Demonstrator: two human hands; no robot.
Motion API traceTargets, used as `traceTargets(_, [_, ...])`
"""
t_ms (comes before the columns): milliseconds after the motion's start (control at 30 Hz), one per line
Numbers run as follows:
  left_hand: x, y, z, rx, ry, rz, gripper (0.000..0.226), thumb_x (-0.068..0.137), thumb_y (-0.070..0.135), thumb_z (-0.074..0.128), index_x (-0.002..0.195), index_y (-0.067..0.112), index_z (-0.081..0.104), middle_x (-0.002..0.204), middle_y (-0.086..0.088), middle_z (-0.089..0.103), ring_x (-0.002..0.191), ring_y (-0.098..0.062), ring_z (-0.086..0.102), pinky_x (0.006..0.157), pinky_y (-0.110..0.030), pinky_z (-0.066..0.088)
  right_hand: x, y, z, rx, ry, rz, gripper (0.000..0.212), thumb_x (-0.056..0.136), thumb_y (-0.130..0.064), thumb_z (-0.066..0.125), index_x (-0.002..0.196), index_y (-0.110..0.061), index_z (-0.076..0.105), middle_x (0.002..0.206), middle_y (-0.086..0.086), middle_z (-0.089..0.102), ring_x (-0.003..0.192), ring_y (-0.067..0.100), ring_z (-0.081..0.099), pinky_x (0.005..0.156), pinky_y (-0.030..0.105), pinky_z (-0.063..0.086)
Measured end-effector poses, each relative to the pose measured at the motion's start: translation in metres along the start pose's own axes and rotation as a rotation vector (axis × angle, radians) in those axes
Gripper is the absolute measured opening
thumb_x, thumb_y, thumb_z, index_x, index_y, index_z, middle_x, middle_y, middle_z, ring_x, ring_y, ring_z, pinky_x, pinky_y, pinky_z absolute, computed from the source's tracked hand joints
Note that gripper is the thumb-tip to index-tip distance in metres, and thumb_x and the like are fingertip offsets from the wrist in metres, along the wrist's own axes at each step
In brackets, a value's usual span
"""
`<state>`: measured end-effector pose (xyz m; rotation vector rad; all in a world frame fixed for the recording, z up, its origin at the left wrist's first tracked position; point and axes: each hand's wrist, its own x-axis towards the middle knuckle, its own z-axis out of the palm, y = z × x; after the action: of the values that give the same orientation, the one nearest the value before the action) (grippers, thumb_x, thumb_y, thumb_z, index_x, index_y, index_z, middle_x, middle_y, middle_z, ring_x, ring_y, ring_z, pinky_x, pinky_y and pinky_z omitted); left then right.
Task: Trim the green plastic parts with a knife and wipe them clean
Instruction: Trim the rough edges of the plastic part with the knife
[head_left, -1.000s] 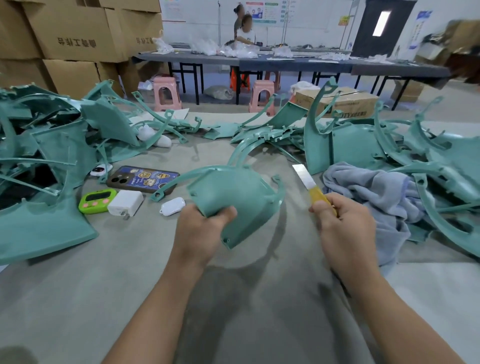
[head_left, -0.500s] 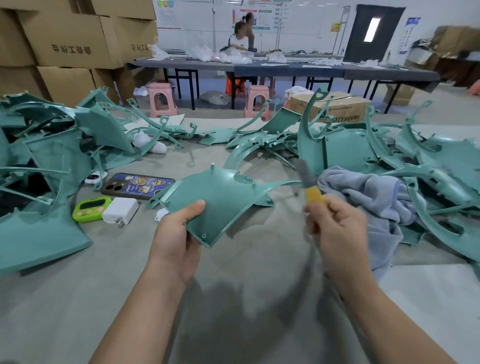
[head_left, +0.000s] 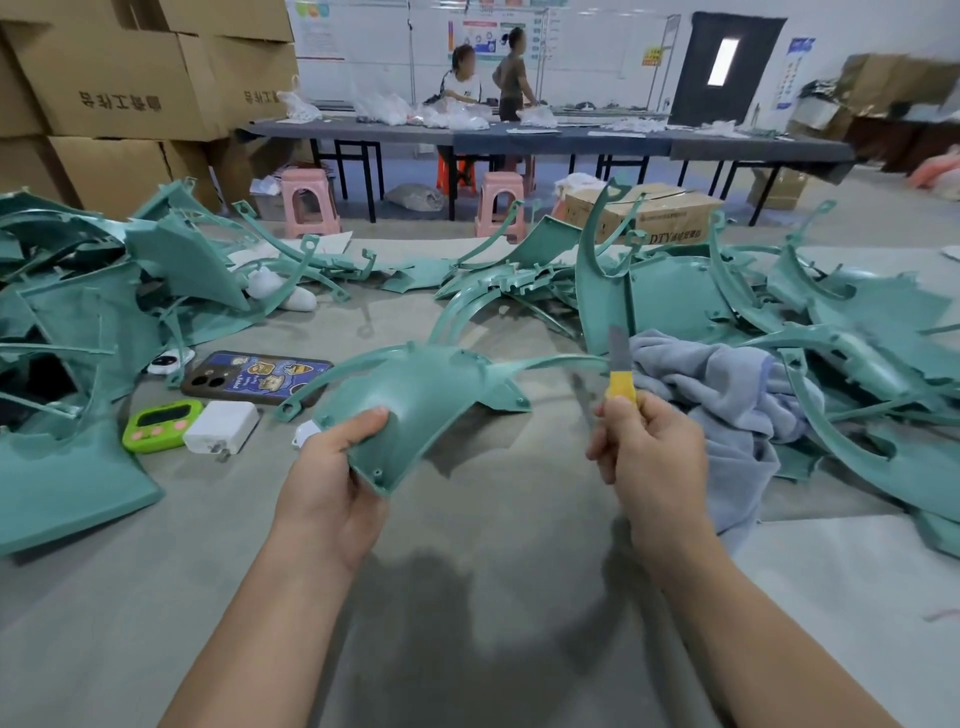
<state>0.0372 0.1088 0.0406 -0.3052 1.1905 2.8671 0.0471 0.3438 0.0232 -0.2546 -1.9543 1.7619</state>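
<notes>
My left hand (head_left: 332, 478) grips the near corner of a curved green plastic part (head_left: 415, 395), thumb on top, holding it above the table. A thin arm of the part runs right toward the knife. My right hand (head_left: 649, 457) grips a knife (head_left: 619, 374) with a yellow handle; its grey blade points up and touches the tip of that thin arm. A grey-blue cloth (head_left: 727, 395) lies crumpled just right of my right hand.
Heaps of green plastic parts fill the left (head_left: 78, 364) and right (head_left: 831, 332) of the grey table (head_left: 467, 597). A phone (head_left: 254, 378), a green timer (head_left: 161, 423) and a white charger (head_left: 222, 427) lie left of the held part. Cardboard boxes, pink stools and two people are behind.
The held part has been turned over and flattened out, its thin arm now reaching right. The knife has swung upright and met the arm's tip.
</notes>
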Motion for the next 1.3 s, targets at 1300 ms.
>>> traceTargets(1300, [-0.015, -0.019, -0.002, 1.525, 0.034, 0.81, 0.06, 0.073, 0.059, 0.06, 0.127, 0.033, 0.064, 0.124, 0.013, 0.066, 0.118, -0.015, 0.057, 0.096, -0.029, 0.046, 0.009, -0.009, -0.003, 0.5, -0.448, 0.318, 0.024, 0.09, -0.011, 0.061, 0.073, -0.01, 0.079, 0.086, 0.013, 0.076, 0.081, 0.026, 0.075, 0.076, 0.036, 0.062])
